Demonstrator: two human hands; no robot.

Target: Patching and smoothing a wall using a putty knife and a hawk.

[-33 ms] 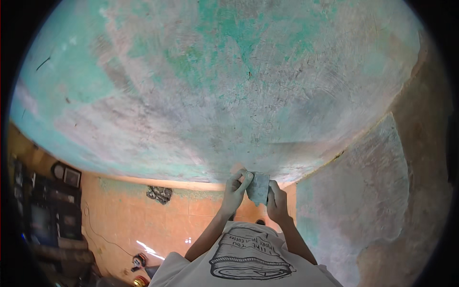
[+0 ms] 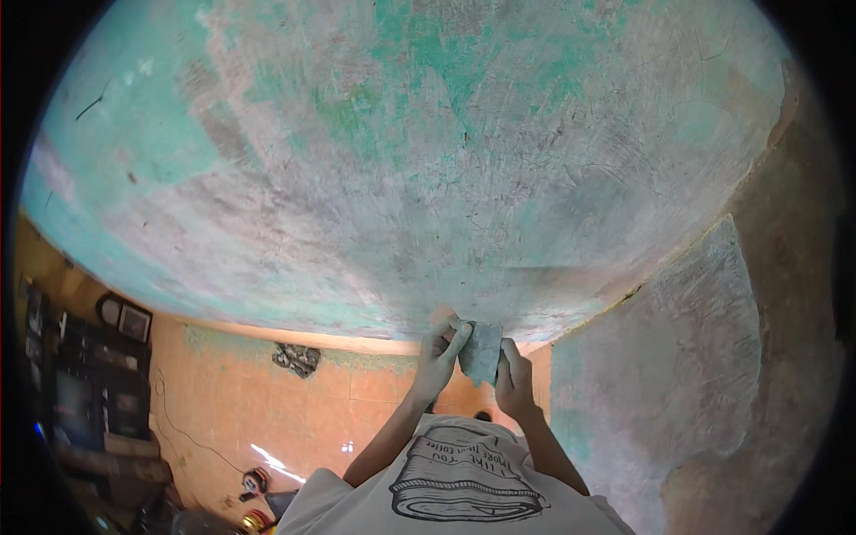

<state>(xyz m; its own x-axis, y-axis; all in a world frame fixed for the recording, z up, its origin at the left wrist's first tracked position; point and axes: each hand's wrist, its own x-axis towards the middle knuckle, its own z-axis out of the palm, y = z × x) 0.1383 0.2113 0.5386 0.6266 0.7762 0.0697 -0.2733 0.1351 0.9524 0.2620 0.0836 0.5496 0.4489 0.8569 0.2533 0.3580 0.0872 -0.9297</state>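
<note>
My left hand is closed on the left edge of a grey, flat, roughly rectangular plate, its thumb across the top corner. My right hand grips the plate's right side with curled fingers. The plate has an uneven lower edge and hangs over my white printed shirt, close to the lower part of a patchy green and grey wall. A small pinkish patch or piece shows just beyond my left fingertips; I cannot tell what it is.
Below the wall lies an orange floor with a dark crumpled heap, a wire and a small power tool at lower left. Dark equipment fills the left side. An adjoining grey wall stands on the right.
The view has shifted very slightly. Both hands keep their hold on the grey plate in nearly the same place.
</note>
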